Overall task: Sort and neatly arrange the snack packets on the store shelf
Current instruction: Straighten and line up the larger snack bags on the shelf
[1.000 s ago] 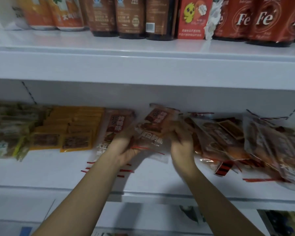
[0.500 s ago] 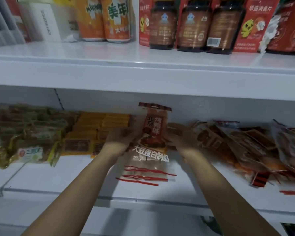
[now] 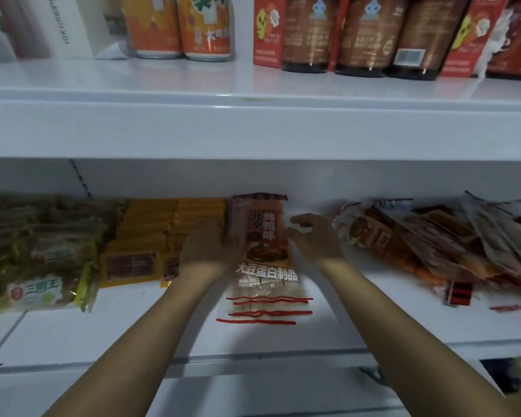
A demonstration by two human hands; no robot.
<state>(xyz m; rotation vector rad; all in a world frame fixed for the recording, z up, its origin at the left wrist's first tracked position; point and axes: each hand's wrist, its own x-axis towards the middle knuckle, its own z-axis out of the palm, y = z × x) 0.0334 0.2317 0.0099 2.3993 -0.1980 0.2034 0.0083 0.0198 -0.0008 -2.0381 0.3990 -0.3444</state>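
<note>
A clear snack packet with a red-brown label lies on top of a small stack of the same packets, in the middle of the lower shelf. Its long side points to the back. My left hand grips the packet's left edge. My right hand hovers at the right edge with its fingers loosely curled and holds nothing. A loose, untidy pile of similar packets lies to the right.
Left of the stack are rows of yellow packets and, further left, green packets. The upper shelf carries orange cans, dark bottles and red cartons. Bare shelf runs along the front edge.
The packet went from tilted in both hands to straight on the stack beside the yellow rows. My right hand has come off its right edge.
</note>
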